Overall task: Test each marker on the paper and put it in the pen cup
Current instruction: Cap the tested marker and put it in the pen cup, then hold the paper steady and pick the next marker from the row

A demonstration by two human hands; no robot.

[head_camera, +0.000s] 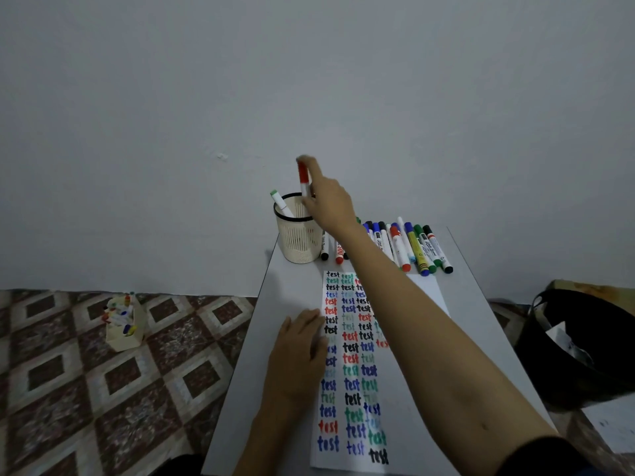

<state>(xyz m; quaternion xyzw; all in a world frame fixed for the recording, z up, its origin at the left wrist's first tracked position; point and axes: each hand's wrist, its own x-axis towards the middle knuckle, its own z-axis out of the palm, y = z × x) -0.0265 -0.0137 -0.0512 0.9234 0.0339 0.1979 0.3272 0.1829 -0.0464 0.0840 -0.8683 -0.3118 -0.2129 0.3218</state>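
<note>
My right hand (326, 201) holds a red-capped marker (303, 178) upright over the cream slatted pen cup (298, 238) at the table's far left corner. A green-capped marker (281, 202) leans inside the cup. My left hand (299, 355) lies flat on the left edge of the white paper (354, 372), which is covered with columns of the word "test" in black, blue, red and green. Several capped markers (409, 247) lie in a row along the far edge, to the right of the cup.
The grey table (247, 389) is narrow, with a plain wall behind it. On the patterned tile floor to the left stands a small box of markers (122, 322). A black bin (584, 345) stands to the right of the table.
</note>
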